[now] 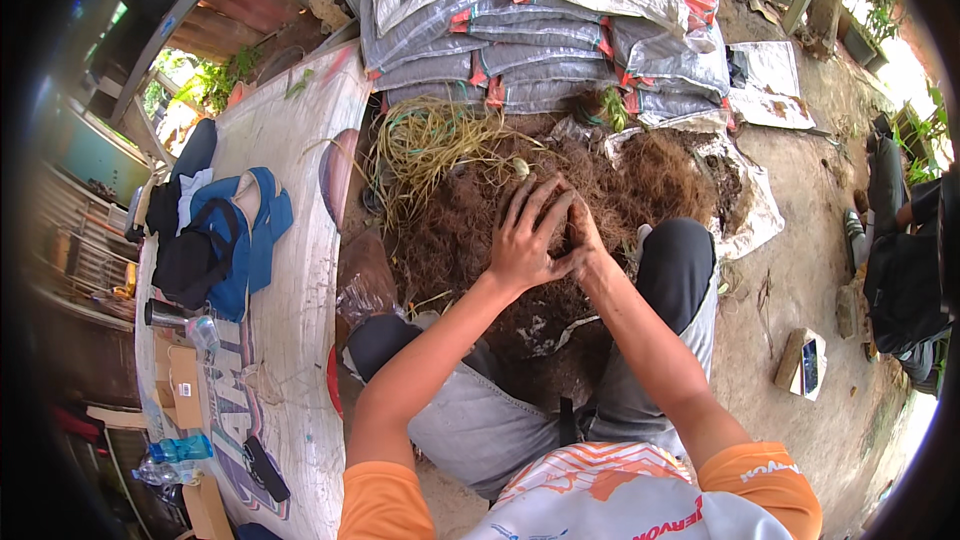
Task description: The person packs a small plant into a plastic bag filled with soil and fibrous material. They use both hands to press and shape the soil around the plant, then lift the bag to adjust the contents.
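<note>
My left hand and my right hand are cupped against each other in front of me, fingers curved and soiled dark. Between the palms they press a dark brown clump of fibre, mostly hidden by the fingers. Under and around them spreads a heap of loose brown coir-like fibre. A small pale roundish thing shows just beyond my left fingertips. Dark soil and fibre lie between my legs.
Straw-coloured strands lie tangled at the heap's far left. Beyond stand stacked grey sacks. A white sack with fibre lies to the right. At left, a pale table carries a blue bag and bottles. A phone rests on a block at right.
</note>
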